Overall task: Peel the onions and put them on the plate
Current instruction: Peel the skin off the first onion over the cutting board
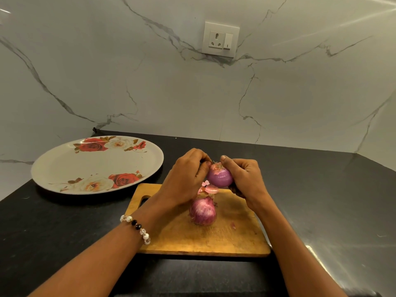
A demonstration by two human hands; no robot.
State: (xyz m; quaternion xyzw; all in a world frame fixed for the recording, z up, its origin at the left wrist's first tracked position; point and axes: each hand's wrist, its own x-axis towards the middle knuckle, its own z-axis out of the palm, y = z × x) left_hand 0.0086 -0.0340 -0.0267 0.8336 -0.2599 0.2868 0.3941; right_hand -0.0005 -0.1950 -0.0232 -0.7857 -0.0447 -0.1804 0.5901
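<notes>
**Peeled onion held over board; plate lies to the far left**

Head view: Both hands meet above the wooden cutting board [201, 234]. The right hand [246, 179] cups a smooth purple onion [220, 179] from the right, fingers curled round it, thumb by the root tuft, which points up and away from the person. The left hand [188, 174] closes in from the left, fingertips pinching at that same root end; whether it grips skin there I cannot tell. Loose skin scraps [209, 188] hang just below the held onion.

A second onion [202, 212], still in papery skin, sits on the board directly beneath, nearer the person.

The floral plate [53, 168] stands on the black counter [53, 228] to the left, beyond the board's far-left corner, nothing on it. Judgement: the left hand is nearer the plate, though the right carries the onion
</notes>
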